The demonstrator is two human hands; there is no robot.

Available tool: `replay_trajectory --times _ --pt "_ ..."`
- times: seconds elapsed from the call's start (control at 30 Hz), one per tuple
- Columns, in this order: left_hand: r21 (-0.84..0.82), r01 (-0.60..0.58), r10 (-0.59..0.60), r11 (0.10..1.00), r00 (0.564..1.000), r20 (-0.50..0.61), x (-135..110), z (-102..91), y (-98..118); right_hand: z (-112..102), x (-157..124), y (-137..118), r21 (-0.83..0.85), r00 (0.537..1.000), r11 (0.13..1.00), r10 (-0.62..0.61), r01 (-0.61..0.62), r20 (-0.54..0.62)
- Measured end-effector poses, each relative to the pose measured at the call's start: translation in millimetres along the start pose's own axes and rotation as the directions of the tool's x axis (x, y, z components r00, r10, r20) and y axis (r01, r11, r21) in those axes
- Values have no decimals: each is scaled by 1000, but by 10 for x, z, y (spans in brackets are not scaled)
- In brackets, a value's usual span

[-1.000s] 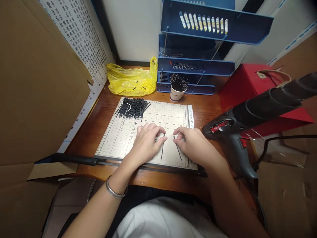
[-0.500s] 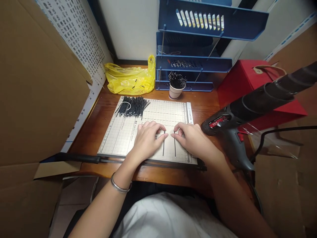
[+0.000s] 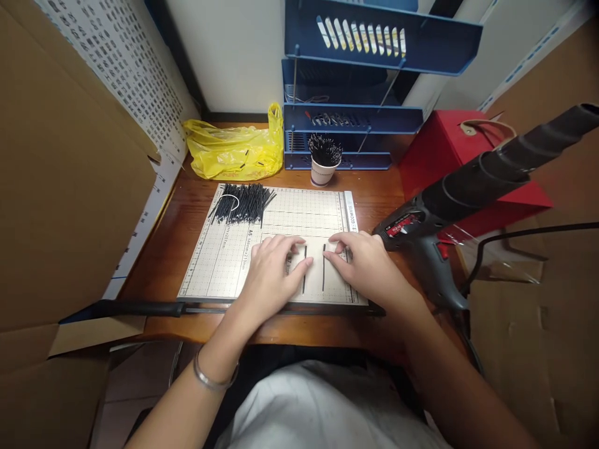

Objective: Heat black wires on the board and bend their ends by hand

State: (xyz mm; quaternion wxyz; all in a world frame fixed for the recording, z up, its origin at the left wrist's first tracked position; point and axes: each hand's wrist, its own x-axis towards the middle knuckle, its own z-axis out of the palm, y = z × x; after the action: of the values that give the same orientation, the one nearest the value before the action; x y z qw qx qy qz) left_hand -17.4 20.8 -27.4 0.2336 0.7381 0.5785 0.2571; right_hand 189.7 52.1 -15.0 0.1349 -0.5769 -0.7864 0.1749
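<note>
Two thin black wire-like pieces lie apart and nearly parallel on the cream gridded board of a paper trimmer. My left hand [image 3: 276, 268] is over the left black piece [image 3: 304, 277], its thumb and index finger parted around the upper end. Beside the upper end of the right black piece [image 3: 323, 274], the thumb and index finger of my right hand [image 3: 362, 259] are likewise apart. Bare board [image 3: 299, 212] shows beyond my hands. A pile of similar black pieces [image 3: 246, 202], with a white ring over it, lies at the board's far left.
A paper cup [image 3: 322, 173] full of black pieces stands behind the board. A yellow plastic bag [image 3: 234, 153] and blue shelf rack [image 3: 350, 118] are at the back. On the right are a heat gun [image 3: 421, 231] and red box [image 3: 430, 140]. The trimmer's handle [image 3: 140, 308] extends left.
Both hands' thumbs and index fingers have parted from their pinches, leaving the two black pieces lying on the board. The whole view has shifted slightly.
</note>
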Motion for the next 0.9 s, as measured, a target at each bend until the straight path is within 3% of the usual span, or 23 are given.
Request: replay_trajectory --times 0.13,0.27,0.57,0.9 --pt "141 30 -22 990 998 -58 -228 73 102 47 -67 36 -23 998 998 -59 58 -35" --pt "267 28 -14 963 998 -54 -244 146 153 87 -40 28 -22 991 990 -136 136 -16" --pt "192 -151 136 970 987 90 -41 51 68 119 -156 -16 25 989 989 -145 146 -39" --pt "144 -163 155 976 986 62 -73 83 69 144 -406 29 67 988 991 -109 117 -110"
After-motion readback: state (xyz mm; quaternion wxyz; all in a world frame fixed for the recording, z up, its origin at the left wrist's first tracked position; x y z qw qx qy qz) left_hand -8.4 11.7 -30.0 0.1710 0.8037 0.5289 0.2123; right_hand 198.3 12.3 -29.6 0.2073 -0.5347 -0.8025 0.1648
